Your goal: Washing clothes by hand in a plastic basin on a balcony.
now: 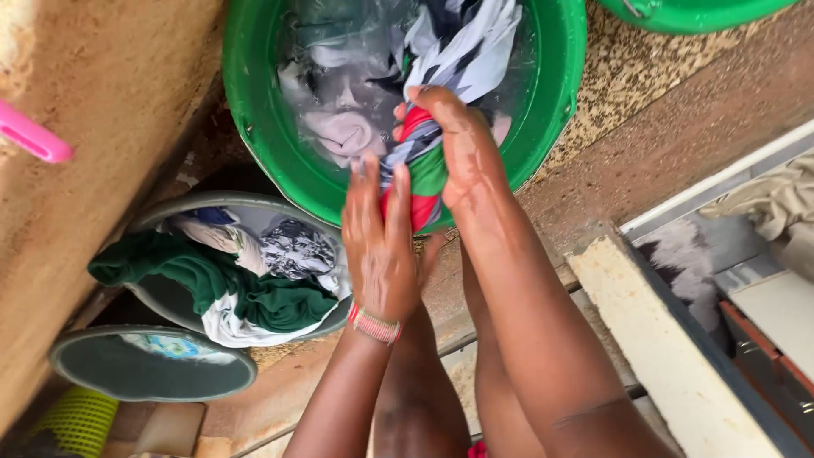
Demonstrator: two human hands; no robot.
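I see my left hand (380,246) and right hand (458,153), both grips clamped on a wet red and green cloth (421,174), at six o'clock of the green basin (254,110), grey basin of clothes (161,297) at nine o'clock

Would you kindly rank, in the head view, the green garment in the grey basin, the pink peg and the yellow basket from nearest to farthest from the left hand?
1. The green garment, draped over the grey basin, just beside the left hand.
2. The pink peg, at the upper left edge.
3. The yellow basket, in the bottom left corner; close to the peg's distance, so this order is tentative.
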